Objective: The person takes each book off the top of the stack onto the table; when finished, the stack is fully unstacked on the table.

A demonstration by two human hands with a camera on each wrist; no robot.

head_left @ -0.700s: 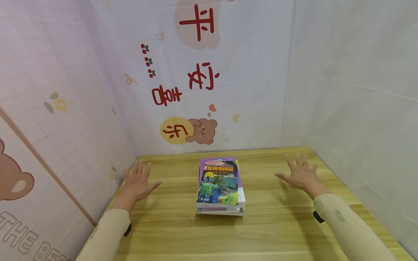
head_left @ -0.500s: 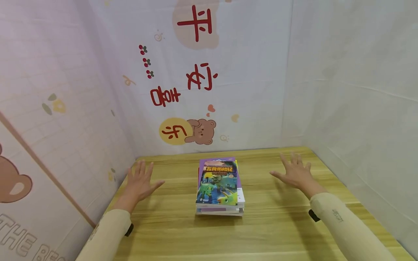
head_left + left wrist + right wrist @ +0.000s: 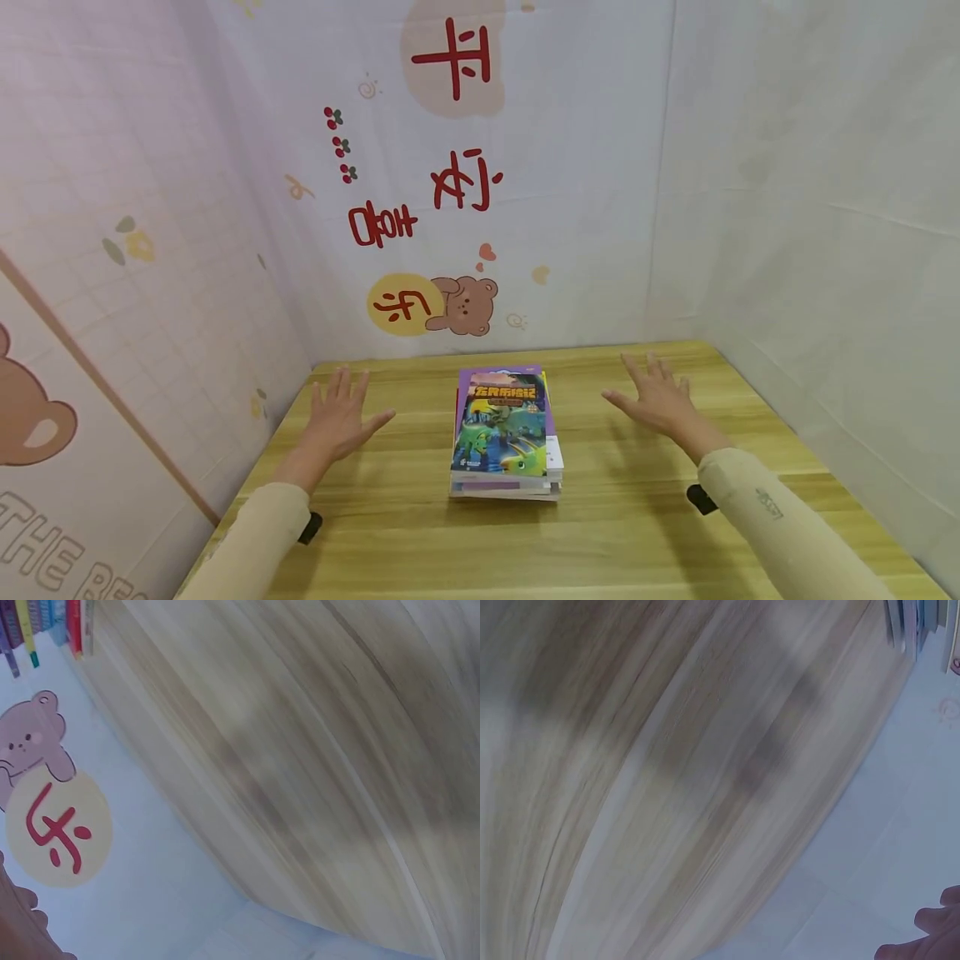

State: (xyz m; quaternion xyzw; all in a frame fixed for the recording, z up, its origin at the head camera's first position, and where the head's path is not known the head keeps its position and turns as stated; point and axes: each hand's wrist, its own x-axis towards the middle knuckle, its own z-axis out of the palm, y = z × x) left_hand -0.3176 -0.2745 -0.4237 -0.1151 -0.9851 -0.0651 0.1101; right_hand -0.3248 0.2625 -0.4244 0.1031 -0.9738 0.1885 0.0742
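A stack of several books lies on the wooden table, the top one with a colourful dinosaur cover and yellow Chinese lettering. Beneath it a purple book sticks out at the back. To the left of the stack is my left hand, fingers spread and holding nothing. My right hand is on the other side, also spread and bare of any object. Both hands are apart from the books. In the left wrist view the book edges show at the top left; the right wrist view catches other edges at top right.
The wood-grain table meets a white printed cloth at its back edge. Cloth walls also rise on the left and right. The back cloth bears red characters and a printed bear.
Both hands have moved inward toward the stack, the left one rightward and the right one leftward. The books stay in place; the head view shifts slightly.
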